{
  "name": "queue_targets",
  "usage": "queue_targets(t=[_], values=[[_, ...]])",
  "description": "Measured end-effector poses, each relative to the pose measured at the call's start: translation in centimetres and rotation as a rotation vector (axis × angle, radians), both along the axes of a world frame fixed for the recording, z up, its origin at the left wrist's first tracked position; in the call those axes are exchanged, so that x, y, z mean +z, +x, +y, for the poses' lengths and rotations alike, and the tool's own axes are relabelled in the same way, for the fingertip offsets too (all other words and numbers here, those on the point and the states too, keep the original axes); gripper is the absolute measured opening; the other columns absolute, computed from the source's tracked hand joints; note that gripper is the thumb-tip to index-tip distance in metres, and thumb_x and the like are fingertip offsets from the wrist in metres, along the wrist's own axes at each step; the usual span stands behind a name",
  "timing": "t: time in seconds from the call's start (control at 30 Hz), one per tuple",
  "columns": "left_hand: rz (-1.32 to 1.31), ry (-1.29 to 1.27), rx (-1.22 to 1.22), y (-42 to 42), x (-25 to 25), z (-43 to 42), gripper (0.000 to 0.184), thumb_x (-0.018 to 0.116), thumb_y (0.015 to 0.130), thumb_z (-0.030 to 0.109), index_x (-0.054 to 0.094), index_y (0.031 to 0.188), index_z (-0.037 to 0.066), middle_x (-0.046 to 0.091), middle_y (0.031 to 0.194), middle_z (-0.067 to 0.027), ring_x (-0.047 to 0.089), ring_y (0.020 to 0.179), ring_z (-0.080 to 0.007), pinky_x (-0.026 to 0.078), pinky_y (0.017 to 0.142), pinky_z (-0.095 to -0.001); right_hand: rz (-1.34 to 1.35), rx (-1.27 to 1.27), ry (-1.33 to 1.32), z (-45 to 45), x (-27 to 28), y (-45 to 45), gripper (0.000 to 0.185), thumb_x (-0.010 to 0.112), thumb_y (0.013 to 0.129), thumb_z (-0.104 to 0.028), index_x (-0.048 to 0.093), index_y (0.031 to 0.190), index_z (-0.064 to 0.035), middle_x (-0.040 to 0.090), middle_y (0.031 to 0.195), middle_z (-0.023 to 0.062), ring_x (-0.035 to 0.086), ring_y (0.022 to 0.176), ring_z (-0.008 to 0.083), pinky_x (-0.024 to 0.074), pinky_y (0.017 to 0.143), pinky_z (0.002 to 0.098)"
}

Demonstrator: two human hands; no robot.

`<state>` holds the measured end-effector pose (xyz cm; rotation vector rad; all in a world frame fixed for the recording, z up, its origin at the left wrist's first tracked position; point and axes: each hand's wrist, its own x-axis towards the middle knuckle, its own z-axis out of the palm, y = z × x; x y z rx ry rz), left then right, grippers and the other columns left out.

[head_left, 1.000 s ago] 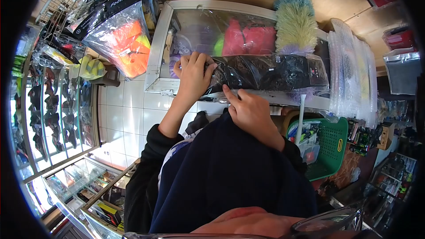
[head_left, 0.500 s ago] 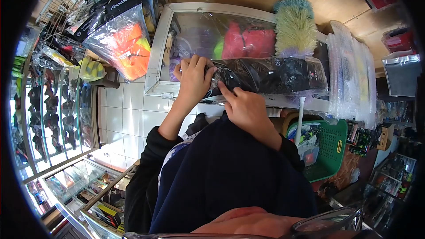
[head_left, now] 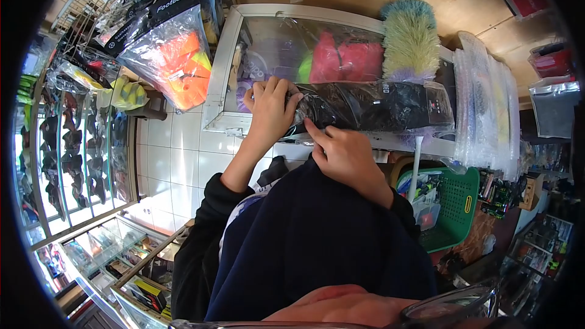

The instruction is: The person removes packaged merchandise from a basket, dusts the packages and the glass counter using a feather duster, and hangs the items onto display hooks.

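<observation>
A long black item in a clear plastic sleeve (head_left: 372, 106) lies across the glass top of a white-framed display case (head_left: 214, 100). What kind of item it is, I cannot make out. At the sleeve's left end, my left hand (head_left: 271, 108) has its fingers curled over the plastic and grips it. My right hand (head_left: 346, 153) rests at the near edge, index finger stretched against the plastic and the other fingers loosely bent, the thumb apart. A multicoloured fluffy duster (head_left: 411, 39) lies partly under the sleeve, its white handle (head_left: 415, 164) sticking out towards me.
Pink wrapped goods (head_left: 344, 61) show at the case. Bubble-wrapped items (head_left: 484, 106) lie at its right end. A green basket (head_left: 457, 207) stands below on the right. Packaged orange goods (head_left: 186, 67) hang at left, above white floor tiles (head_left: 183, 164). Glass cabinets (head_left: 116, 250) stand lower left.
The view has shifted slightly, so everything sits a little further right. Both hands stay at the sleeve's left end; my right index finger has slid slightly towards the near edge.
</observation>
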<state>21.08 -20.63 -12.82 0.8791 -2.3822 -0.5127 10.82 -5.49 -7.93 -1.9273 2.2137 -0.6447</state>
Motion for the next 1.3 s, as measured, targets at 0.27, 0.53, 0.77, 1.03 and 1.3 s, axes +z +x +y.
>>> queue_targets(t=[0.27, 0.53, 0.77, 1.03, 1.3], values=[[0.001, -0.006, -0.005, -0.1, 0.0, -0.1, 0.012, 0.065, 0.082, 0.022, 0.061, 0.088, 0.012, 0.056, 0.092, -0.0043, 0.048, 0.093, -0.0303, 0.028, 0.085, -0.0498, -0.024, -0.037, -0.110, -0.9, -0.9, 0.4, 0.034, 0.064, 0.079, -0.017, 0.067, 0.112, -0.0137, 0.057, 0.066, 0.0055, 0.058, 0.055, 0.0246, 0.0477, 0.050, 0.0362], [0.011, -0.002, -0.006, -0.1, -0.2, -0.1, 0.013, 0.065, 0.082, 0.023, 0.062, 0.089, 0.012, 0.058, 0.091, -0.0048, 0.048, 0.093, -0.0305, 0.028, 0.085, -0.0494, -0.108, -0.039, -0.146, 0.4, -0.7, -0.1, 0.038, 0.064, 0.080, -0.018, 0.064, 0.118, -0.0148, 0.057, 0.064, 0.0051, 0.057, 0.055, 0.0259, 0.0475, 0.052, 0.0365], [-0.019, 0.042, -0.002, 0.0, 0.0, -0.1, 0.014, 0.064, 0.083, 0.025, 0.063, 0.090, 0.013, 0.060, 0.094, -0.0023, 0.050, 0.095, -0.0281, 0.028, 0.090, -0.0480, -0.074, -0.070, -0.038, 0.8, -1.2, 0.5, 0.038, 0.064, 0.080, -0.019, 0.064, 0.118, -0.0154, 0.058, 0.067, 0.0064, 0.058, 0.057, 0.0264, 0.0470, 0.052, 0.0372], [0.009, 0.029, 0.011, 0.0, -0.3, -0.2, 0.014, 0.064, 0.083, 0.025, 0.063, 0.090, 0.013, 0.060, 0.094, -0.0020, 0.049, 0.095, -0.0271, 0.027, 0.090, -0.0467, -0.316, 0.026, -0.078, 1.9, -0.9, -0.1, 0.032, 0.064, 0.081, -0.017, 0.067, 0.112, -0.0114, 0.064, 0.075, 0.0106, 0.060, 0.062, 0.0298, 0.0473, 0.058, 0.0377], [0.021, 0.045, -0.012, 0.1, -0.4, -0.4, 0.014, 0.065, 0.083, 0.025, 0.064, 0.089, 0.013, 0.059, 0.093, -0.0016, 0.049, 0.095, -0.0258, 0.027, 0.089, -0.0442, -0.582, -0.170, 0.057, 3.5, -1.9, -0.6, 0.022, 0.064, 0.084, -0.020, 0.067, 0.097, -0.0023, 0.064, 0.068, 0.0116, 0.060, 0.057, 0.0213, 0.0460, 0.055, 0.0326]])
